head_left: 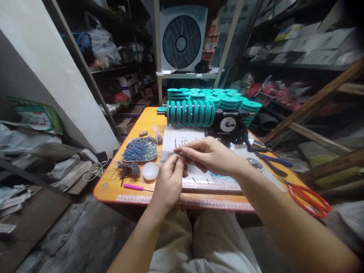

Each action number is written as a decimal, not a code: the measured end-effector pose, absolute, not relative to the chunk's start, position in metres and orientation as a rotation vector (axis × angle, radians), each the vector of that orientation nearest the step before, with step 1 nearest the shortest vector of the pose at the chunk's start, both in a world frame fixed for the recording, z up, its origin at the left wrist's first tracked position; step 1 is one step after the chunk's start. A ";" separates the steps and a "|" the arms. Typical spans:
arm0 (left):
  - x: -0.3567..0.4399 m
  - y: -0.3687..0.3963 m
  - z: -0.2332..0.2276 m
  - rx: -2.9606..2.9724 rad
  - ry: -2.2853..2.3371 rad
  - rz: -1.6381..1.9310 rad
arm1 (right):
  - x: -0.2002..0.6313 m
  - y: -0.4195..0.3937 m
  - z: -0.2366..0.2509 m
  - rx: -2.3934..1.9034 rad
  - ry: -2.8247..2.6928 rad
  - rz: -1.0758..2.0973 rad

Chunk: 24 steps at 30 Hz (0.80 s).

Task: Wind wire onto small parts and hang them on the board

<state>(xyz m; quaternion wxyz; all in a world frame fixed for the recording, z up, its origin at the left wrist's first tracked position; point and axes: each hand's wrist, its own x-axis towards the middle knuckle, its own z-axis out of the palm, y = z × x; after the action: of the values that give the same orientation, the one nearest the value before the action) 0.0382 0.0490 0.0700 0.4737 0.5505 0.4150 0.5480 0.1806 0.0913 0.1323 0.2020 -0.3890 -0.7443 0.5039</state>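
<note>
Left hand (pixel 170 178) and right hand (pixel 212 151) were pinched closed over the white board (pixel 170 132); couldn't tell what, if anything, they gripped. Several dark pieces (pixel 175 143) lay set out there; plenty of blue pieces (pixel 135 149) sat heaped, apparently unused.

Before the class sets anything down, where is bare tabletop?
The orange table is bare front-left, left of the pink-handled tool, and behind the brown cylinder. Crowded: right edge, with red-handled scissors; middle, under left hand and right hand.
</note>
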 end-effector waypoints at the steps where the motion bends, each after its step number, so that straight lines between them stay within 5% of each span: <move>1: 0.038 0.050 0.069 1.340 1.013 1.342 | 0.181 0.092 0.130 -1.078 -2.000 1.521; 7: 0.041 0.037 0.056 1.204 0.946 1.326 | 0.168 0.100 0.112 -0.897 -1.373 2.086; 24: 0.032 -0.037 0.024 0.500 0.658 0.996 | 0.154 0.102 0.106 -0.964 -1.130 2.056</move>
<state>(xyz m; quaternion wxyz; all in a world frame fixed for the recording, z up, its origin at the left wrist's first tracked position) 0.0319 -0.0369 0.0242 0.7979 0.2328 0.3064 0.4640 0.1544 0.1017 0.1064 0.2982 -0.3628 -0.4251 0.7738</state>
